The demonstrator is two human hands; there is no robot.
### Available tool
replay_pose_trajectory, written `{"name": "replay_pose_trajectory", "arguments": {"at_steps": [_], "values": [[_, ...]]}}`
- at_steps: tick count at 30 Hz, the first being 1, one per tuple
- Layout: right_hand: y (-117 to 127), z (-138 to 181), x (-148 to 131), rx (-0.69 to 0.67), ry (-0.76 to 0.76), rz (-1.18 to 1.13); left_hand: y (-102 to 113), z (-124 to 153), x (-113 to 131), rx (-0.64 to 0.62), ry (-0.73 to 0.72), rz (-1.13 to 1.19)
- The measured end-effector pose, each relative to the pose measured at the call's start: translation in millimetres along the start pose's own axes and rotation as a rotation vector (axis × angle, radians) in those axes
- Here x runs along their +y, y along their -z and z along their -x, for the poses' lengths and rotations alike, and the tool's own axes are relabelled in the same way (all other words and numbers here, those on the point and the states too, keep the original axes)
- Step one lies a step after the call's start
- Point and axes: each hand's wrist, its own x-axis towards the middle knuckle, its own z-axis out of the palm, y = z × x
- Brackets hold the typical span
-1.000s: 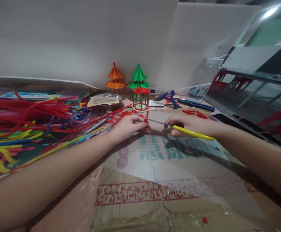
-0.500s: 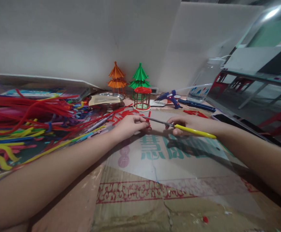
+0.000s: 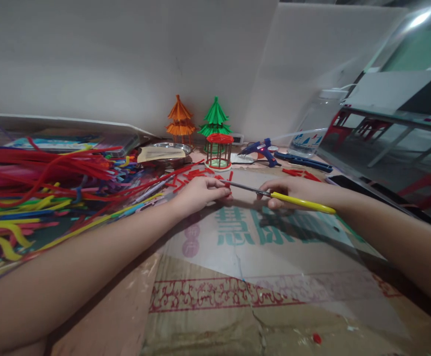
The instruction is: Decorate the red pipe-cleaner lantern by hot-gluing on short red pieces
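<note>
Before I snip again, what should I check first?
1. Right hand has a firm grip on the scissors: ok.
2. Left hand pinches the red piece at the blade tips: ok.
3. Left fingertips are out of the blades' way: cannot tell, because they sit very close to the tips.
4. Blades are lined up across the red piece: cannot tell, too small to see.
5. Glue gun lies well away from both hands: ok.
6. Cage stands upright behind the hands, apart from the scissors: ok.
</note>
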Motion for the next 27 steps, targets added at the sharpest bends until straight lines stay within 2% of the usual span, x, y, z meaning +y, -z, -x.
{"name": "replay_pose_trajectory", "arguments": {"at_steps": [5, 12, 21, 27], "values": [[-1.1, 0.2, 2.9, 0.022, 0.031, 0.003, -0.5, 0.3, -0.5, 0.000, 0.002, 0.026], [2.6, -1.7, 5.1, -0.044, 0.052, -0.027, 0.5, 2.7, 1.0, -0.023, 0.036, -0.022], [2.6, -2.4, 14.4, -0.044, 0.078, 0.003, 2.2, 1.9, 1.7, -0.046, 0.059, -0.019], [1.6, -0.5, 7.7, -0.070, 0.029, -0.059, 3.3, 0.5, -2.0, -0.061, 0.035, -0.010]]}}
